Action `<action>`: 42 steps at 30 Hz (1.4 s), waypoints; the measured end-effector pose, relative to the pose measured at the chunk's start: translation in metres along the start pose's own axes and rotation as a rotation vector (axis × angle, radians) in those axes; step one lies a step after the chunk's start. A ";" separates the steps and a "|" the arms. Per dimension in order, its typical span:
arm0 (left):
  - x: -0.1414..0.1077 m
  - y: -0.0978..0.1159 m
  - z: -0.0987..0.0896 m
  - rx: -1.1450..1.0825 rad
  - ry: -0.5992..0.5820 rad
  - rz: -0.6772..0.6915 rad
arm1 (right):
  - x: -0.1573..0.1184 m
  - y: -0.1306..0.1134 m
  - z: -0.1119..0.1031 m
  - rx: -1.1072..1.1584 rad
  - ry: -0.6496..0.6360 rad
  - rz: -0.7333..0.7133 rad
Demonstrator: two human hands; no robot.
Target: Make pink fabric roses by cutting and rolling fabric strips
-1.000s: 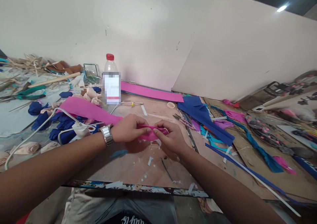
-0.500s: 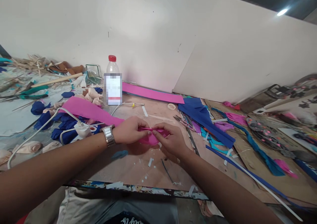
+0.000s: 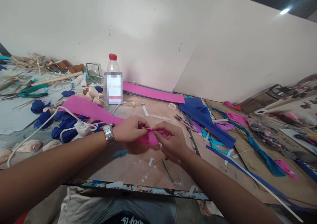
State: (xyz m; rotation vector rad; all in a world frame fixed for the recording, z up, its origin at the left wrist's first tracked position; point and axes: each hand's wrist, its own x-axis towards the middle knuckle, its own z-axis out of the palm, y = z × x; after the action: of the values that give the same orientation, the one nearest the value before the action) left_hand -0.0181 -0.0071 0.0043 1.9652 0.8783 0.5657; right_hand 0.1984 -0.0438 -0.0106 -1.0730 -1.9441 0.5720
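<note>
A long pink strip, of paper or thin cloth, runs from the pile at the left into both hands. My left hand, with a metal watch on its wrist, pinches the strip's upper edge between thumb and fingers. Facing it, my right hand grips the same strip with the thumb on the near side. Between the hands the pink material is gathered and hangs in a rounded fold just above the wooden board. The fingers partly hide the fold.
Behind stands a bottle with a red cap. Another pink strip lies along the wall. Small scissors, a tape ring and blue pieces are to the right. At left are a white cable, blue rolled pieces and green-handled pliers.
The upper edge between my fingertips has been drawn together into a narrow pinch, and the opening in the pink fold has closed up. Both hands stay nearly where they were.
</note>
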 end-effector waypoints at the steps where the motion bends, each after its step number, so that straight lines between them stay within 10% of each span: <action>1: 0.000 0.001 0.000 -0.002 -0.006 0.002 | 0.000 0.000 0.000 -0.006 -0.002 -0.013; 42: -0.010 0.011 0.010 0.386 0.199 0.159 | 0.002 0.002 -0.002 -0.171 -0.070 -0.122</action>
State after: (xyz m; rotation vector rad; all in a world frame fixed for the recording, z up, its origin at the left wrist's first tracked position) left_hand -0.0140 -0.0236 0.0083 2.3737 1.0180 0.7371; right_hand 0.2002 -0.0413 -0.0100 -1.0417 -2.1339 0.3861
